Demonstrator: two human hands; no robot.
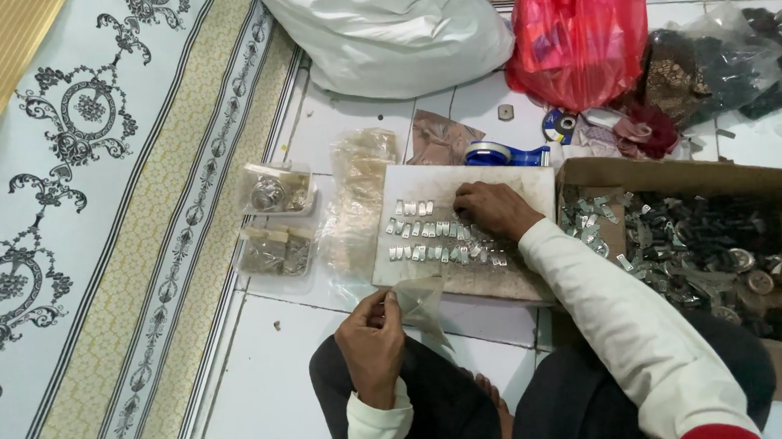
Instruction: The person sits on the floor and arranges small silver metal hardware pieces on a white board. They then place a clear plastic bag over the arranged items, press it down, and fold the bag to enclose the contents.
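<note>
1. I take the white board [462,182] on the tiled floor as my landmark; every position below is given against it.
2. The right hand [493,210] rests on the board's upper right part, fingers curled down onto the small metal pieces [428,231]. I cannot tell whether it pinches one or merely presses on them.
3. The left hand [372,340] sits just below the board's near edge, closed on a small clear plastic pouch [420,305], pinched at its left side and lying partly over that edge.
4. The metal pieces lie on the board in roughly three rows, most of them left of the right hand.
5. A stack of clear pouches [357,199] lies just left of the board; further left stand two filled packets [277,223] (contents look like small hardware, too small to identify).
6. A cardboard box [682,176] touches the board's right edge, holding a heap of loose metal and dark parts.
7. Judgement on progress: two packets filled, one pouch in hand apparently empty, rows on the board and a well-stocked box unpacked. Most work appears to remain.
8. Beyond the board's far edge lie a blue tape dispenser [506,155], a white sack [387,27] and a red bag [580,32].
</note>
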